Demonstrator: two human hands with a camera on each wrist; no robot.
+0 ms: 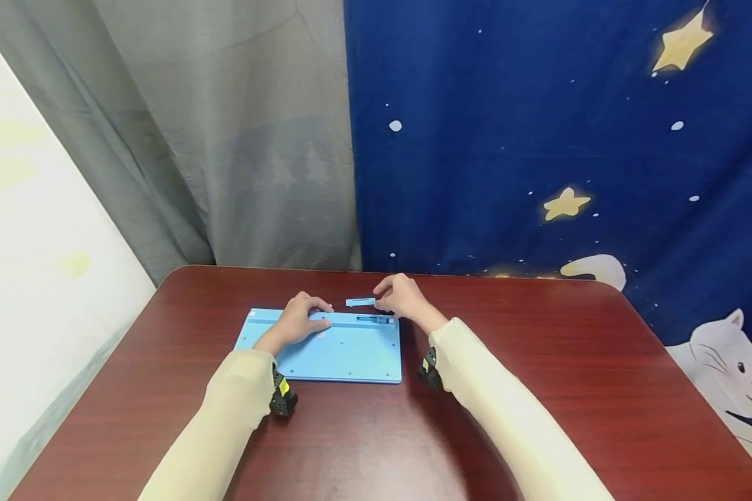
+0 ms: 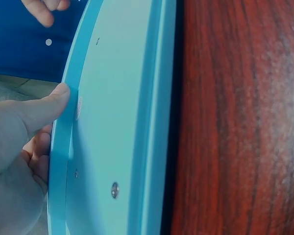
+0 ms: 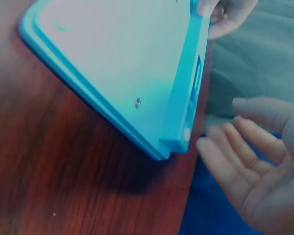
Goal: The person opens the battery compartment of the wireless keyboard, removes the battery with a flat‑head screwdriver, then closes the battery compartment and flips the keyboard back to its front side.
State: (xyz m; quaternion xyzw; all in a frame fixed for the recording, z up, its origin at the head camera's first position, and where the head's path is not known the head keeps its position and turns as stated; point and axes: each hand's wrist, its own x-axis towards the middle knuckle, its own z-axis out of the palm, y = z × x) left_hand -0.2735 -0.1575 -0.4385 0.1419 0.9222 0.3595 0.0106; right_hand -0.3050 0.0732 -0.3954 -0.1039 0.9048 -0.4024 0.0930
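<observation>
A light blue keyboard [image 1: 345,355] lies underside up on the table, small screws showing in its flat back. My left hand [image 1: 296,321] grips its far raised edge, thumb [image 2: 56,100] on top and fingers curled behind. Toward the right end of that edge is an uncovered battery compartment [image 1: 372,319]; what sits inside is too small to tell. Just beyond it lies a small light blue battery cover [image 1: 360,302]. Beside the compartment's right end hovers my right hand [image 1: 406,299]. Its fingers are loosely bent and apart, with nothing between them in the right wrist view.
The dark red wooden table [image 1: 570,362] reaches back to a grey curtain [image 1: 276,139] and a blue curtain [image 1: 476,139] with stars. A white wall [image 1: 37,243] stands on the left.
</observation>
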